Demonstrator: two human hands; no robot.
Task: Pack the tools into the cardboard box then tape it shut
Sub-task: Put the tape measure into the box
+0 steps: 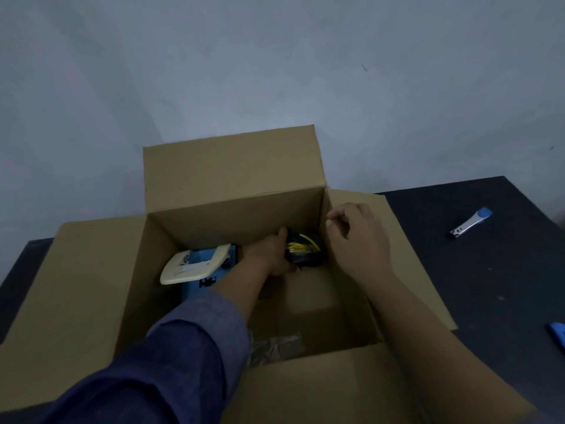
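The left hand (272,255) grips the tape measure (302,249) low in the cardboard box (232,179), setting it down, while the right hand (357,237), fingers curled, steadies the right wall.

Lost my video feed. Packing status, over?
Left hand grips tape measure inside cardboard box. Right hand on box's right wall. Nail clipper on table, unpacked.

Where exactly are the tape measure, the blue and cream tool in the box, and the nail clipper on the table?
tape measure (304,249), head view, on its black and yellow case
blue and cream tool (195,266), head view, on its cream top plate
nail clipper (469,224), head view, on its metal lever
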